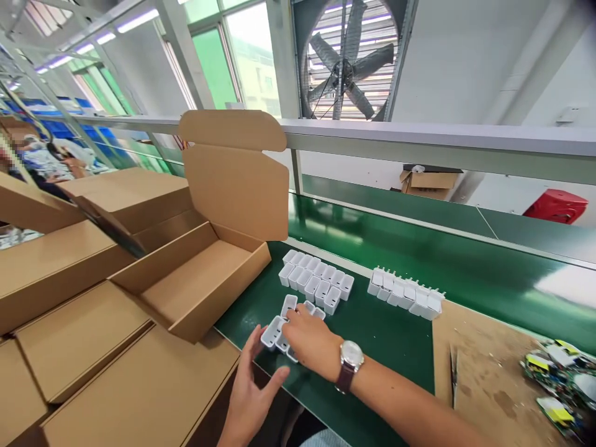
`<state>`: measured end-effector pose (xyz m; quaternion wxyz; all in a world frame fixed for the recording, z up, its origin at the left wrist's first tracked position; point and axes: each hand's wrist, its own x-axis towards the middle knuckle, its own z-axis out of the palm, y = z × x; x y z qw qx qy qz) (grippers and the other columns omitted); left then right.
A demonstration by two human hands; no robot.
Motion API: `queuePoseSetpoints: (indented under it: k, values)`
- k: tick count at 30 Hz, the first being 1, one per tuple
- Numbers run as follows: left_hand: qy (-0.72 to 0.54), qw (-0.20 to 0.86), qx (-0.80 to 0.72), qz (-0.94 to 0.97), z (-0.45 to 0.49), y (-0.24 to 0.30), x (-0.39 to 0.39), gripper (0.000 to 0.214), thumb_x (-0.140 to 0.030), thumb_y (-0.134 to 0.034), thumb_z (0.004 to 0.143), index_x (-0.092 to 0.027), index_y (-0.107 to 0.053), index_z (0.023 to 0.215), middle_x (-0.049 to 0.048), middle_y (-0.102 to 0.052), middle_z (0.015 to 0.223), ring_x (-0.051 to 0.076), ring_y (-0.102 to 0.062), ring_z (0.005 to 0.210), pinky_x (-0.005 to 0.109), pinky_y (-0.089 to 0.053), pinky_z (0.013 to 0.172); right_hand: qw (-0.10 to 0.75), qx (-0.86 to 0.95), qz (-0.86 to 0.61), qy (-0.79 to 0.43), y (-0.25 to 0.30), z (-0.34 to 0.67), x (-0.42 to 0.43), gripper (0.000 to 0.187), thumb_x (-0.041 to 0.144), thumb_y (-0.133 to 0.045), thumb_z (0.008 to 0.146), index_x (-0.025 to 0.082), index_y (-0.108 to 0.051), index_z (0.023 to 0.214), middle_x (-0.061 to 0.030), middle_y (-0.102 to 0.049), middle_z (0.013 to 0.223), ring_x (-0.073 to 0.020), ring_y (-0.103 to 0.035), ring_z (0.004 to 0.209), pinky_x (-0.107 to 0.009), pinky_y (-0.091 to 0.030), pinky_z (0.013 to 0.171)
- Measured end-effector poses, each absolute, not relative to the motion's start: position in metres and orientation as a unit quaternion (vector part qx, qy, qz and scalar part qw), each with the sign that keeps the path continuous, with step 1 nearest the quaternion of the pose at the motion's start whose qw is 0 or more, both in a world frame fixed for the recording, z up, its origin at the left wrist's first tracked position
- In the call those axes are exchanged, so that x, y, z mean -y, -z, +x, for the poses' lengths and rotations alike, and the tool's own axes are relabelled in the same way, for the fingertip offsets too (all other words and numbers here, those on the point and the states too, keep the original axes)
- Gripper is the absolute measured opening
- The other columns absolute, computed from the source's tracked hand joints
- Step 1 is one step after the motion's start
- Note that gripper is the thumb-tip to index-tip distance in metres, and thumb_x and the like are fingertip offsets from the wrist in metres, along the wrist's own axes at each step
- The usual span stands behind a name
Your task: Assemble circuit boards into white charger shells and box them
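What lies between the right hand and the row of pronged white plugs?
Only bare green belt, seen in the head view; nothing sits between the right hand and the row of pronged plugs.

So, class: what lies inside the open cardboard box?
Only bare cardboard floor shows inside the open cardboard box; its near wall hides the strip behind it.

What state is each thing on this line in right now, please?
Brown corrugated cardboard mailer box: lid open, empty.
Small white plastic housings: upright, open ends up.
Grey wall fan: blades sharp, seemingly still.
Left hand: open.
Right hand: laid over some housings.
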<state>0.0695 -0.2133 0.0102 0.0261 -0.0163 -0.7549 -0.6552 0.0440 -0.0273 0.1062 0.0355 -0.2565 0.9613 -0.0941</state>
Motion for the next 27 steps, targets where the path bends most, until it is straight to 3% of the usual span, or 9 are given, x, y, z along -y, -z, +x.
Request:
queuePoseSetpoints:
  k: [4,8,15,20,24,27]
  values:
    - [0.645,0.038,0.763,0.008,0.024,-0.007,0.212,0.093,-0.063,-0.082,0.074,-0.026,-0.045,0.150,0.0149,-0.053,0.154,0.039,-0.048,0.144,0.061,-0.036,0.122,0.055,-0.963,-0.247,0.090,-0.102,-0.005,0.055,0.026,0.017,-0.072,0.089,0.012,-0.068,0.114,-0.0155,-0.064,0.121,-0.0343,-0.059,0.119,-0.039,-0.062,0.077]
    - [0.635,0.040,0.771,-0.020,-0.005,-0.004,0.227,0.100,-0.063,-0.087,0.066,-0.025,-0.046,0.149,0.0155,-0.054,0.151,0.040,-0.050,0.141,0.059,-0.038,0.121,0.062,-0.963,-0.241,0.102,-0.105,-0.035,0.068,0.022,0.011,-0.064,0.093,0.011,-0.069,0.114,-0.0166,-0.064,0.122,-0.0333,-0.059,0.121,-0.040,-0.061,0.081]
    - [0.560,0.035,0.826,-0.057,-0.026,0.005,0.243,0.117,-0.062,-0.089,0.064,-0.026,-0.031,0.160,0.0174,-0.037,0.164,0.043,-0.039,0.150,0.060,-0.034,0.123,0.034,-0.963,-0.222,0.150,-0.133,-0.028,0.056,0.025,0.005,-0.058,0.086,0.013,-0.068,0.107,-0.0172,-0.060,0.132,-0.0314,-0.055,0.128,-0.036,-0.056,0.089]
    - [0.675,0.011,0.736,-0.056,-0.068,-0.006,0.239,0.099,-0.079,-0.059,0.085,-0.022,-0.032,0.161,0.0194,-0.041,0.164,0.037,-0.042,0.151,0.053,-0.036,0.124,0.081,-0.978,-0.133,0.139,-0.136,0.007,0.028,0.024,0.007,-0.051,0.088,0.013,-0.065,0.107,-0.0152,-0.069,0.107,-0.0297,-0.069,0.094,-0.038,-0.053,0.078]
    - [0.706,-0.090,0.701,-0.041,-0.094,-0.025,0.229,0.095,-0.085,-0.033,0.092,-0.017,-0.040,0.159,0.0199,-0.052,0.157,0.035,-0.048,0.147,0.050,-0.038,0.123,0.105,-0.972,-0.137,0.160,-0.118,0.021,0.023,0.024,0.011,-0.055,0.089,0.013,-0.062,0.111,-0.0151,-0.069,0.113,-0.0301,-0.070,0.098,-0.038,-0.053,0.081]
    - [0.688,-0.105,0.717,-0.042,-0.098,-0.033,0.223,0.097,-0.087,-0.030,0.092,-0.013,-0.052,0.151,0.0207,-0.057,0.152,0.035,-0.052,0.144,0.048,-0.040,0.122,0.115,-0.967,-0.137,0.184,-0.106,0.021,0.026,0.030,0.012,-0.057,0.088,0.011,-0.060,0.118,-0.0171,-0.065,0.124,-0.0305,-0.069,0.104,-0.039,-0.053,0.087]
